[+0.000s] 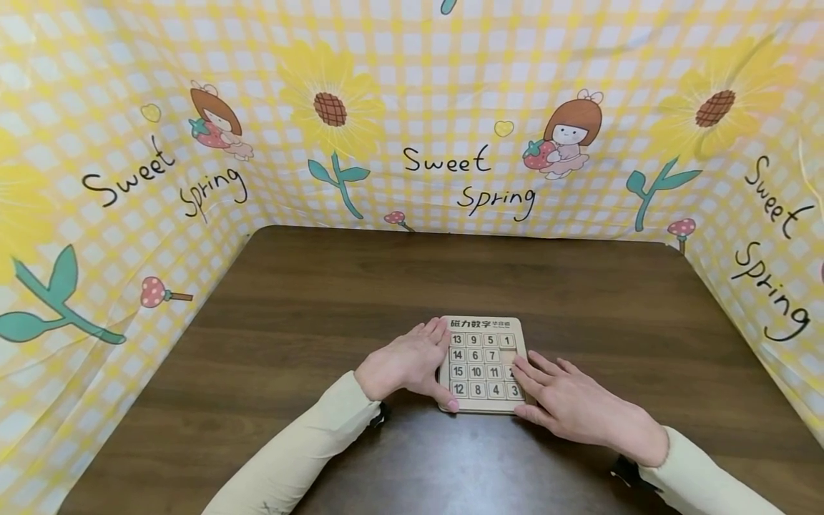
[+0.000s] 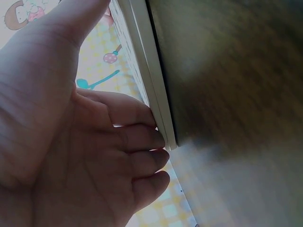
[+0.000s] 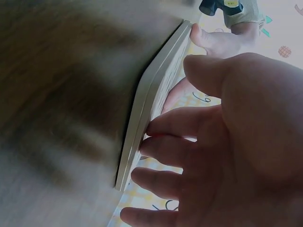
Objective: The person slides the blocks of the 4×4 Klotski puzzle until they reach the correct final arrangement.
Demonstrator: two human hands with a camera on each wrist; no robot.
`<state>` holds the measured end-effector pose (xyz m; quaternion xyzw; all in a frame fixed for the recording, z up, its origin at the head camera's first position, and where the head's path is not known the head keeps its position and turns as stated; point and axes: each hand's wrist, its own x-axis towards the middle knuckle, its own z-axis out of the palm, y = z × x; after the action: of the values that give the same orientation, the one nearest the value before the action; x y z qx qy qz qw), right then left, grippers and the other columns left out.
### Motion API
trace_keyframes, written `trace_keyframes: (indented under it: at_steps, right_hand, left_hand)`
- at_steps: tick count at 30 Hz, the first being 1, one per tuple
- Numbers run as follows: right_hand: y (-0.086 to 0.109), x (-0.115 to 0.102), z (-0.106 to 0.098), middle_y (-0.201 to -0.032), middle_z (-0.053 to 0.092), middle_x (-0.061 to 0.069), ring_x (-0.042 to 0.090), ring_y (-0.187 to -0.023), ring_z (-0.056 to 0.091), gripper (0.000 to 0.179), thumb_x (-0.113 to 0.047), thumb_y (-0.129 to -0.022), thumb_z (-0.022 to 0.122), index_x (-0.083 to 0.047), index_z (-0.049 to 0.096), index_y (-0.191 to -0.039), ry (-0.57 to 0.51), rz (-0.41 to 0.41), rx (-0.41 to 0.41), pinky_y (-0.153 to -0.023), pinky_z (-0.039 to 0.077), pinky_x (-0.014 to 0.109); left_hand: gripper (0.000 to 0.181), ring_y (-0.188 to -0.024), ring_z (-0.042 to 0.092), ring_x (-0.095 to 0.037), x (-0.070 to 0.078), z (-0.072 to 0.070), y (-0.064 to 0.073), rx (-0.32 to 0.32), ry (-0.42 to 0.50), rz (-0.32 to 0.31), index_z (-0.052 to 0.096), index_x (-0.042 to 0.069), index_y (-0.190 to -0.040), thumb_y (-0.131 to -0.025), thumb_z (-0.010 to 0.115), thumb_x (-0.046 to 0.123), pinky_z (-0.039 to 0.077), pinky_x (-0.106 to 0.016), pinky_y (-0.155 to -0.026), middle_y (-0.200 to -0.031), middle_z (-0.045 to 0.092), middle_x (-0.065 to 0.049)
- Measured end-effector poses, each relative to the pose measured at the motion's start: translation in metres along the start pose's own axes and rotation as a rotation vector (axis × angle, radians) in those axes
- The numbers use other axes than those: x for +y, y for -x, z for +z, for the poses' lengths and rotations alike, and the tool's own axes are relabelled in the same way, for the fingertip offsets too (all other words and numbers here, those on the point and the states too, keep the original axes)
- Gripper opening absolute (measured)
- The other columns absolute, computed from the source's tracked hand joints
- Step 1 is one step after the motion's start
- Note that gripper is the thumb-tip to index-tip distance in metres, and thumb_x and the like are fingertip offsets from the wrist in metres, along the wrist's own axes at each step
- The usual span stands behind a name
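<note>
A wooden number slide puzzle [image 1: 479, 324] lies flat on the table, with Chinese lettering along its top and numbered square tiles in rows. A tile slot [image 1: 508, 354] stands bare at the right end of the second row. My left hand [image 1: 412, 357] rests along the puzzle's left side, fingertips by the upper edge and thumb at the lower left corner. From the right, my right hand [image 1: 573, 400] reaches over the frame; its fingertips touch a partly covered tile [image 1: 511, 372] below the slot. The right thumb is at the lower right corner.
The dark wooden table [image 1: 360, 279] reaches back to a yellow checked cloth [image 1: 444, 93] with flowers and lettering, which hangs round its back and sides. Dark straps [image 1: 381, 415] show at both wrists, under pale sleeves [image 1: 309, 429].
</note>
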<state>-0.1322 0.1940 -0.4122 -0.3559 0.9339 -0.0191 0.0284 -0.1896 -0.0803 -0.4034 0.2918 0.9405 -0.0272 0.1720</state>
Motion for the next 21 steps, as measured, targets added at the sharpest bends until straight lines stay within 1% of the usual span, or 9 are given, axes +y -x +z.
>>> trace_keyframes:
  at_steps: [6,16,21]
  right_hand:
    - [-0.002,0.000,0.000,-0.151,0.047,0.012,0.036,-0.140,0.043,0.065,-0.052,-0.098,0.049,-0.006,0.048,-0.145,0.035,0.001,0.014,-0.106,0.040,0.062]
    - [-0.007,0.004,0.002,-0.150,0.048,0.013,0.036,-0.140,0.043,0.064,-0.049,-0.098,0.051,-0.004,0.049,-0.144,0.043,0.002,0.023,-0.106,0.041,0.062]
    - [-0.012,0.007,0.004,-0.149,0.049,0.014,0.036,-0.140,0.043,0.063,-0.048,-0.098,0.052,-0.004,0.050,-0.143,0.055,0.016,0.032,-0.106,0.041,0.061]
  left_hand:
    - [0.126,-0.154,0.010,-0.025,0.000,-0.001,0.000,0.002,0.001,0.000,0.017,0.002,-0.156,-0.069,0.066,0.079,0.015,-0.037,-0.126,-0.165,0.010,-0.015]
    - [0.126,-0.154,0.011,-0.026,-0.001,0.000,0.000,0.002,0.010,0.002,0.017,0.002,-0.156,-0.069,0.067,0.078,0.015,-0.038,-0.126,-0.165,0.010,-0.016]
    - [0.126,-0.154,0.012,-0.027,0.001,0.000,0.000,0.006,0.010,0.006,0.018,0.002,-0.156,-0.069,0.067,0.078,0.016,-0.038,-0.126,-0.165,0.011,-0.017]
